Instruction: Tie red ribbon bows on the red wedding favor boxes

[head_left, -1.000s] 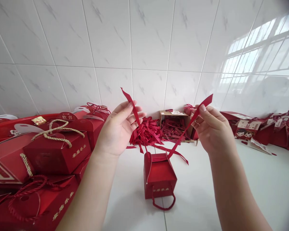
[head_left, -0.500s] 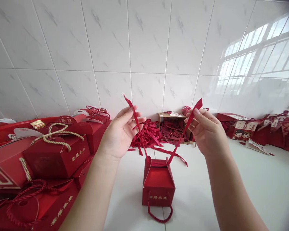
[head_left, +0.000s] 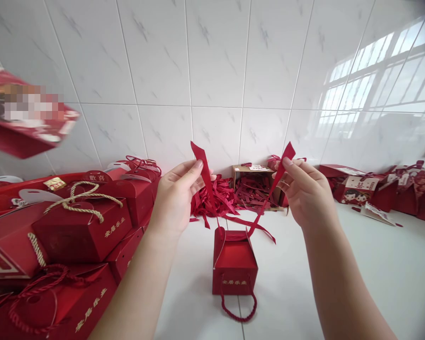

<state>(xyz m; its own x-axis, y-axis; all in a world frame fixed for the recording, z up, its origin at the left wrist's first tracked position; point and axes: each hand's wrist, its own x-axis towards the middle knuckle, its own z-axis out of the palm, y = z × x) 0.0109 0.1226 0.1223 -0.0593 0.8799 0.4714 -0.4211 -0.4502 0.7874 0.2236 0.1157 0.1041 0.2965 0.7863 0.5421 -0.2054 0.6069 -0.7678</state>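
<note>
A small red gift box with gold lettering and a red rope handle hanging in front is centred between my forearms. From its top, a red ribbon rises in two ends that spread into a V. My left hand pinches one end between thumb and fingers. The other end is pinched by my right hand, above and right of the box. Some fingertips of both hands are hidden behind the ribbon and thumbs.
Red boxes with rope handles are stacked at left. Behind lie a heap of ribbons and an open carton of dark red strips. More decorated boxes stand right, against the tiled wall. A blurred printed box hangs upper left.
My left hand has shifted slightly right, and its ribbon end has turned broad side forward. The gift box has moved a little up in view. A printed box has appeared at upper left.
</note>
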